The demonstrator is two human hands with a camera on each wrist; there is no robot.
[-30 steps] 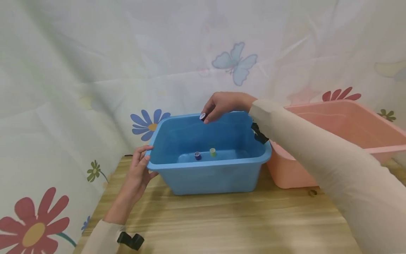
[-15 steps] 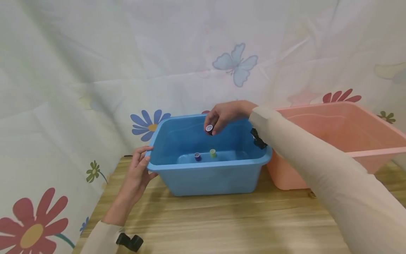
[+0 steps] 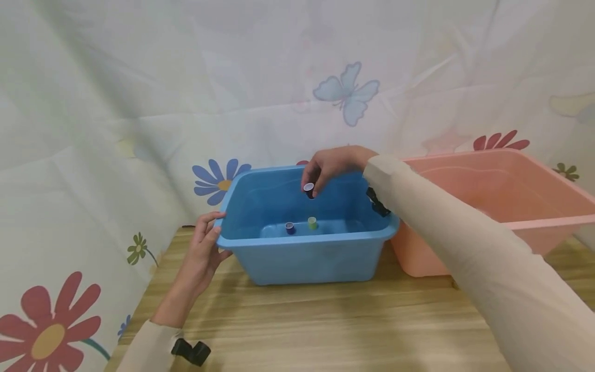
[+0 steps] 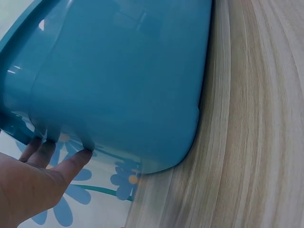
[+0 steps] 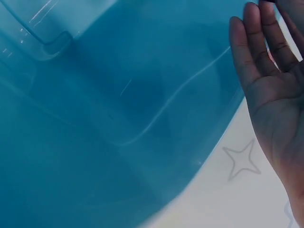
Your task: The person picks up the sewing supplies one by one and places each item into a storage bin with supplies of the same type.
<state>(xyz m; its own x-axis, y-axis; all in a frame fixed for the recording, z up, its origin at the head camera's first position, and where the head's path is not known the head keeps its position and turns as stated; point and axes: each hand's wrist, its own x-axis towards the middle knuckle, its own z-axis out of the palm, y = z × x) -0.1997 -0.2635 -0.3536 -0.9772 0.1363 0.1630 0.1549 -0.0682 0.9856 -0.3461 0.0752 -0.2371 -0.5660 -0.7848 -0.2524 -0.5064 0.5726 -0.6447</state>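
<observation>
My right hand [image 3: 331, 163] pinches a small dark cylinder with a pale round end [image 3: 309, 189] between thumb and fingers, above the inside of a blue plastic tub [image 3: 304, 263]. On the tub's floor stand a small dark purple cylinder [image 3: 290, 228] and a yellow-green one [image 3: 312, 223], apart from each other. My left hand [image 3: 202, 253] grips the tub's left rim; in the left wrist view, its fingertips [image 4: 84, 156] touch the outer wall under the rim. In the right wrist view, my right palm [image 5: 278, 102] shows, but the pinched cylinder is hardly visible.
A pink tub [image 3: 553, 225] stands right of the blue one, partly behind my right sleeve [image 3: 455, 227]. Both rest on a wood-grain table [image 3: 325, 325]. A printed curtain [image 3: 260, 77] hangs close behind and to the left.
My right hand has come down and slightly right with the dark cylinder, from near the tub's far rim to lower over its inside. The left hand has stayed on the rim.
</observation>
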